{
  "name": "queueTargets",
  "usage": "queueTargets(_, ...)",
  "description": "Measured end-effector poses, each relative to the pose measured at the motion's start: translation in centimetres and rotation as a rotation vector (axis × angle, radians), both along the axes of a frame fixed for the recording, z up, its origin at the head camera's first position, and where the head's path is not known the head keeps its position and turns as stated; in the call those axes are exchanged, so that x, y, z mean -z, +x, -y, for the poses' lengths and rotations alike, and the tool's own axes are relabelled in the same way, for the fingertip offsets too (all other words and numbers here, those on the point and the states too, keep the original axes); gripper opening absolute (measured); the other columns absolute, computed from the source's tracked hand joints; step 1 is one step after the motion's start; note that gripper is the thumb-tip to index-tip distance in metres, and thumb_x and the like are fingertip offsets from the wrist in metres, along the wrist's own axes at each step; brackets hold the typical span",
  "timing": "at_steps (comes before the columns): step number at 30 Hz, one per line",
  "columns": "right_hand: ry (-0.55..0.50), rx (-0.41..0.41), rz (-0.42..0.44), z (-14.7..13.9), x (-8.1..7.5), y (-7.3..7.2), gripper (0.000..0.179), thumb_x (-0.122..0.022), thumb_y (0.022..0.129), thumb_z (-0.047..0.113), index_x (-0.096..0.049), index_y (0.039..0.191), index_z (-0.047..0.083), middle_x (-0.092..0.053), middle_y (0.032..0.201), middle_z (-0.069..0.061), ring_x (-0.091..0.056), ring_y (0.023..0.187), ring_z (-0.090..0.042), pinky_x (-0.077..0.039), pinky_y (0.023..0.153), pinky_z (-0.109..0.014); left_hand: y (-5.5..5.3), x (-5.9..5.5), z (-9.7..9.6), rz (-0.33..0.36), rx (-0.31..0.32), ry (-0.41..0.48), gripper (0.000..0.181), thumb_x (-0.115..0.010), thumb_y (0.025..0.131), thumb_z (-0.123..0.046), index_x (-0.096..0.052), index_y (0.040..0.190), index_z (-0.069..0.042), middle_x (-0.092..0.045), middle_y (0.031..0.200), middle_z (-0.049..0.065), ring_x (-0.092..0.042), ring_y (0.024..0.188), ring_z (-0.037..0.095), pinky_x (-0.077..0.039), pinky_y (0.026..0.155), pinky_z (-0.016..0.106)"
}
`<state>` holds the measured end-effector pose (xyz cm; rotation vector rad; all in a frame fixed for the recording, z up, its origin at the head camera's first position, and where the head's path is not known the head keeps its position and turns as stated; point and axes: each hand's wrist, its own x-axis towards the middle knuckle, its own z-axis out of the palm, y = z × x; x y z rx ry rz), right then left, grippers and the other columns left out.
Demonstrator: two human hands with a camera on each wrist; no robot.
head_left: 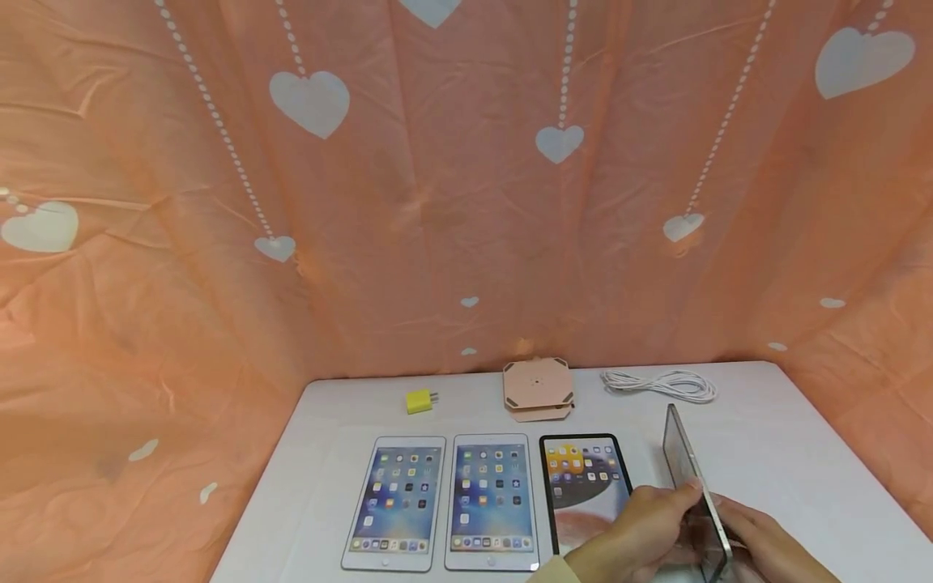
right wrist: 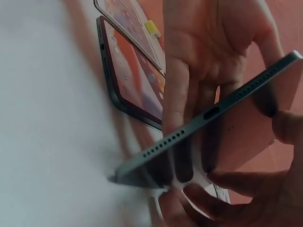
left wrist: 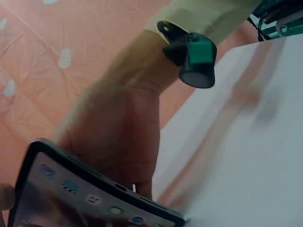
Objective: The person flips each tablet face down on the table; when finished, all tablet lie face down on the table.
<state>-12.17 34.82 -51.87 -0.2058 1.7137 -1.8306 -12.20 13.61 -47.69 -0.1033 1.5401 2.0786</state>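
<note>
At the right of the table a tablet (head_left: 681, 453) stands tilted up on edge between the hands. My left hand (head_left: 645, 526) grips it from the left, thumb at its upper edge. My right hand (head_left: 768, 542) holds it from the other side, partly hidden behind it. Lit icons show on the tablet's screen (left wrist: 90, 201) in the left wrist view. The right wrist view shows its edge (right wrist: 163, 142) with a port and speaker holes. Just left of the hands lies a dark-framed tablet (head_left: 583, 478), its lower corner covered by my left hand.
Two white tablets (head_left: 397, 494) lie side by side on the left. Behind them are a yellow charger plug (head_left: 419, 401), a pink folded stand (head_left: 538, 382) and a coiled white cable (head_left: 659, 384). An orange curtain (head_left: 437, 202) with hearts hangs behind the white table (head_left: 328, 421).
</note>
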Motion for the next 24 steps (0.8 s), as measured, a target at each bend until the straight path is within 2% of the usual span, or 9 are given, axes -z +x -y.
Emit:
queueTargets(2, 0.216, 0.067, -0.100, 0.7, 0.0, 0.1, 0.061, -0.026, 0.123, 0.030, -0.036, 0.160, -0.017, -0.066, 0.149, -0.022, -0.071, 0.124, -0.015, -0.061, 0.094, -0.023, 0.0, 0.2, 0.1, -0.013, -0.007, 0.026, 0.033, -0.066, 0.109, -0.031, -0.078, 0.098, -0.002, -0.078, 0.089, 0.010, -0.073, 0.079, 0.020, -0.066, 0.089, 0.058)
queueTargets(4, 0.411, 0.135, -0.129, 1.6, -0.3, 0.2, 0.067, -0.029, 0.122, 0.036, -0.031, 0.161, -0.018, -0.058, 0.153, -0.035, -0.073, 0.125, -0.026, -0.061, 0.090, -0.024, 0.0, 0.5, 0.3, -0.026, 0.001, 0.072, 0.032, -0.064, 0.110, -0.029, -0.078, 0.102, -0.001, -0.081, 0.095, 0.017, -0.077, 0.084, 0.023, -0.067, 0.089, 0.057)
queueTargets(5, 0.506, 0.175, -0.139, 2.1, -0.5, 0.4, 0.074, -0.031, 0.122, 0.040, -0.024, 0.159, -0.023, -0.051, 0.155, -0.043, -0.072, 0.126, -0.034, -0.062, 0.090, -0.027, -0.1, 0.6, 0.4, -0.032, 0.004, 0.094, 0.031, -0.063, 0.111, -0.027, -0.078, 0.105, 0.000, -0.081, 0.099, 0.020, -0.077, 0.087, 0.025, -0.067, 0.089, 0.056)
queueTargets(7, 0.644, 0.214, -0.129, 2.8, -0.9, 0.7, 0.079, -0.033, 0.120, 0.048, -0.030, 0.160, -0.020, -0.054, 0.153, -0.041, -0.070, 0.128, -0.044, -0.063, 0.095, -0.038, -0.2, 0.7, 0.6, -0.052, 0.000, 0.133, 0.029, -0.060, 0.112, -0.021, -0.077, 0.109, 0.003, -0.081, 0.105, 0.024, -0.079, 0.094, 0.029, -0.067, 0.090, 0.056)
queueTargets(10, 0.820, 0.255, -0.108, 3.4, -1.5, 1.0, 0.084, -0.043, 0.116, 0.057, -0.041, 0.158, -0.016, -0.062, 0.146, -0.038, -0.070, 0.125, -0.046, -0.062, 0.095, -0.052, -0.2, 0.8, 0.8, -0.067, -0.049, 0.138, 0.024, -0.060, 0.110, -0.010, -0.076, 0.112, 0.007, -0.081, 0.105, 0.026, -0.079, 0.096, 0.032, -0.066, 0.090, 0.058)
queueTargets(12, 0.895, 0.255, -0.125, 3.5, -1.6, 1.0, 0.088, -0.049, 0.112, 0.061, -0.044, 0.155, -0.016, -0.064, 0.140, -0.040, -0.070, 0.122, -0.050, -0.061, 0.093, -0.060, -0.3, 0.9, 0.9, -0.078, -0.088, 0.115, 0.022, -0.060, 0.108, -0.004, -0.077, 0.112, 0.009, -0.081, 0.103, 0.025, -0.080, 0.097, 0.035, -0.066, 0.089, 0.059)
queueTargets(15, 0.988, 0.256, -0.165, 3.4, -1.6, 0.9, 0.093, -0.056, 0.108, 0.063, -0.047, 0.151, -0.018, -0.069, 0.129, -0.040, -0.072, 0.115, -0.051, -0.062, 0.090, -0.061, -0.2, 1.0, 1.1, -0.086, -0.140, 0.062, 0.019, -0.062, 0.104, 0.003, -0.078, 0.111, 0.010, -0.081, 0.101, 0.023, -0.081, 0.095, 0.037, -0.067, 0.085, 0.057)
queueTargets(21, 1.070, 0.292, -0.239, 3.6, -1.9, 0.3, 0.094, -0.068, 0.101, 0.064, -0.054, 0.145, -0.018, -0.076, 0.107, -0.020, -0.072, 0.097, -0.032, -0.062, 0.077, -0.048, -1.2, 1.6, 1.5, -0.089, -0.149, -0.058, 0.012, -0.067, 0.101, 0.005, -0.079, 0.104, 0.005, -0.082, 0.094, 0.017, -0.082, 0.088, 0.034, -0.069, 0.077, 0.051)
queueTargets(24, 1.094, 0.323, -0.263, 3.5, -1.9, 0.0, 0.096, -0.076, 0.096, 0.063, -0.055, 0.144, -0.017, -0.074, 0.108, -0.028, -0.071, 0.097, -0.039, -0.062, 0.078, -0.052, -1.8, 2.0, 1.6, -0.097, -0.146, -0.139, 0.008, -0.071, 0.099, 0.007, -0.078, 0.098, 0.004, -0.081, 0.087, 0.016, -0.082, 0.082, 0.034, -0.069, 0.071, 0.050)
